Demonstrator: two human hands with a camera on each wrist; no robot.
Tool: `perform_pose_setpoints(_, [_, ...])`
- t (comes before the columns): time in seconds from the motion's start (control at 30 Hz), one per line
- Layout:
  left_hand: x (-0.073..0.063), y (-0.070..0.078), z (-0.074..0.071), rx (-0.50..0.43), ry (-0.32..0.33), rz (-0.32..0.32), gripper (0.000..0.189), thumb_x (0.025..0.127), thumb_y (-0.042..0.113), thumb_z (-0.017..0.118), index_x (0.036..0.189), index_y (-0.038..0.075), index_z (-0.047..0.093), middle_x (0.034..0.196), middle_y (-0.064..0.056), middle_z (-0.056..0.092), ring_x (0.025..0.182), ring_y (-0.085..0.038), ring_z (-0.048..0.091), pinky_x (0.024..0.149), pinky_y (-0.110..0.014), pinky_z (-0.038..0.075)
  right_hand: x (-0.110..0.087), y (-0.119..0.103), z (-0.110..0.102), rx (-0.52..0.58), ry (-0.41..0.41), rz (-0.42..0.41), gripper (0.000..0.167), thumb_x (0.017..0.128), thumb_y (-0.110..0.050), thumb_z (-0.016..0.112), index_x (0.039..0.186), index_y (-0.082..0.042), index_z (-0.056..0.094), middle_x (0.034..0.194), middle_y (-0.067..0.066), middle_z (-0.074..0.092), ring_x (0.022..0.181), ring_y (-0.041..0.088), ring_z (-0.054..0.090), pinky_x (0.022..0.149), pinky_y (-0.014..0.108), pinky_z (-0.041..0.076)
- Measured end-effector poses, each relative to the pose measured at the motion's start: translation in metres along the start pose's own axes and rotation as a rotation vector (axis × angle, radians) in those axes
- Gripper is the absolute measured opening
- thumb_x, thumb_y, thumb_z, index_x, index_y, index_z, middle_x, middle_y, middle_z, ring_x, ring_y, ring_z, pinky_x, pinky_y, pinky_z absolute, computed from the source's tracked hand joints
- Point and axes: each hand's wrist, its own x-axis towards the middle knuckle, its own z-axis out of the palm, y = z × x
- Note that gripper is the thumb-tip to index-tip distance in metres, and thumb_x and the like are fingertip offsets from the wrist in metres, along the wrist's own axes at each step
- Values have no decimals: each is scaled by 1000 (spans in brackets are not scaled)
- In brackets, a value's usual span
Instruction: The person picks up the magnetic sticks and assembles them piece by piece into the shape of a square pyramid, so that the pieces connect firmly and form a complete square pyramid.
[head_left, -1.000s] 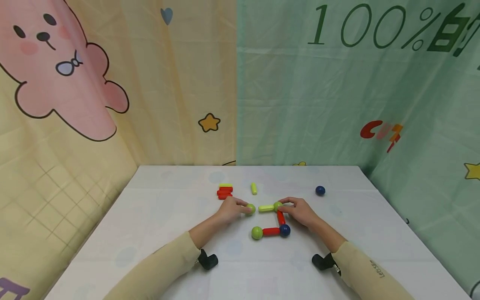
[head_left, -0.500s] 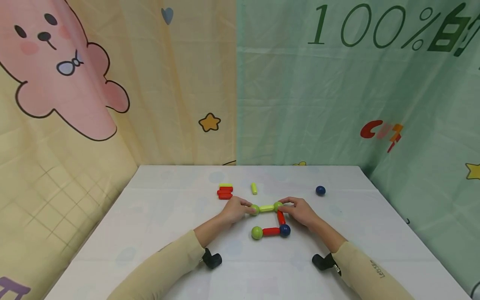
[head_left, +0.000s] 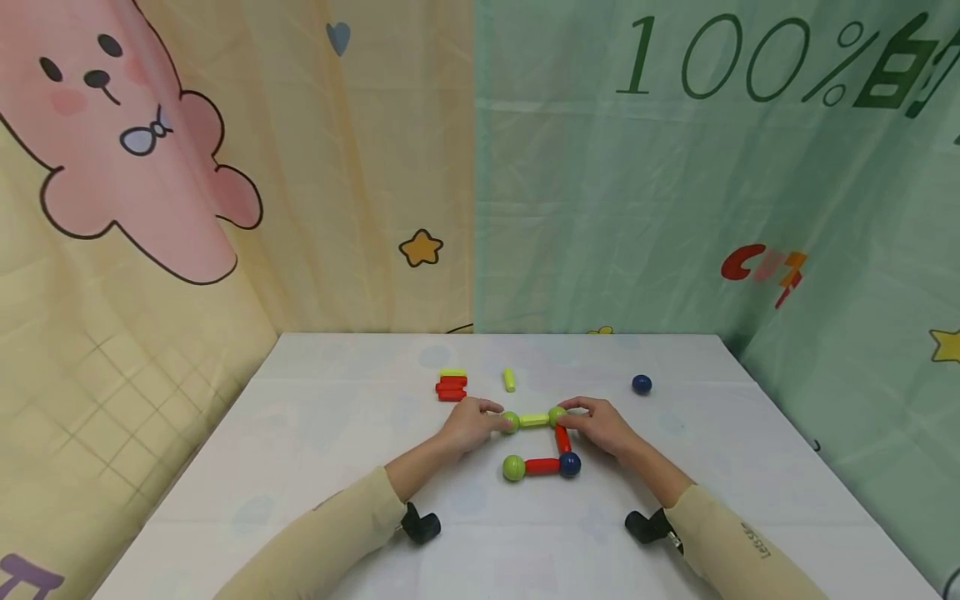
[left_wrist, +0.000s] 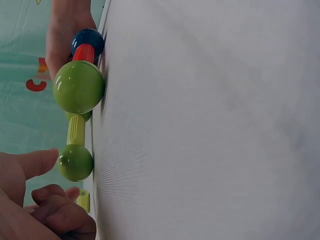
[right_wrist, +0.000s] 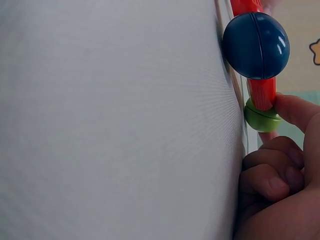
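Magnetic rods and balls form an open-sided shape on the white table. In the head view, my left hand (head_left: 467,427) holds the far-left green ball (head_left: 511,422) between thumb and index finger. A yellow-green rod (head_left: 534,420) joins that ball to another green ball (head_left: 557,416), which my right hand (head_left: 602,427) pinches. A red rod (head_left: 563,438) runs from there to a blue ball (head_left: 570,464). From the blue ball, a second red rod (head_left: 542,466) leads to the near green ball (head_left: 513,467). The left wrist view shows the left thumb (left_wrist: 42,162) at its ball's edge.
Several red rods (head_left: 452,388) lie at the back left with a yellow-green rod (head_left: 453,372) behind them. Another yellow-green rod (head_left: 509,380) lies behind the shape. A loose blue ball (head_left: 641,384) is at the back right. Printed curtains (head_left: 592,208) stand behind the table.
My left hand has moved right with its green ball, which now meets the free end of the yellow-green rod. My right hand has stayed at its green ball.
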Motion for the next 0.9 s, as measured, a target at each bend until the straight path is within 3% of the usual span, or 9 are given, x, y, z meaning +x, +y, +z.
perform_pose_setpoints(0.2, [-10,-1,-6,60,57,35,40,86,32,78,117,9,69,81,-6,59,73,-20,52,64,-29,43,-1,1,-2,2,-13,-14,44,91,-42,72,130,-21,68,84,2,54,78,19,47,68,32,34])
perform_pose_setpoints(0.33, [-19,-1,-10,90,45,70,36,88,30,75,114,7,70,70,-4,54,66,-18,49,61,-28,40,-1,1,-2,1,-10,-16,44,92,-41,71,130,-21,68,90,3,57,79,20,48,68,32,35])
perform_pose_setpoints(0.43, [-25,-3,-13,106,39,78,35,88,30,75,114,7,70,69,-3,53,65,-18,48,61,-28,39,-1,1,-2,4,-6,-18,42,91,-41,71,128,-20,69,96,4,58,81,20,48,68,32,35])
perform_pose_setpoints(0.6, [-30,-8,-20,104,74,67,34,90,29,73,116,8,69,69,-4,53,64,-18,48,61,-29,39,-1,2,-1,3,-5,-20,41,91,-41,72,125,-20,71,91,3,56,79,20,47,66,32,34])
perform_pose_setpoints(0.9, [-20,-18,-39,30,175,57,30,92,24,72,117,8,70,69,-3,48,64,-19,45,60,-28,38,-1,1,0,-1,-2,-22,40,91,-41,72,125,-19,71,85,3,55,79,20,47,67,32,34])
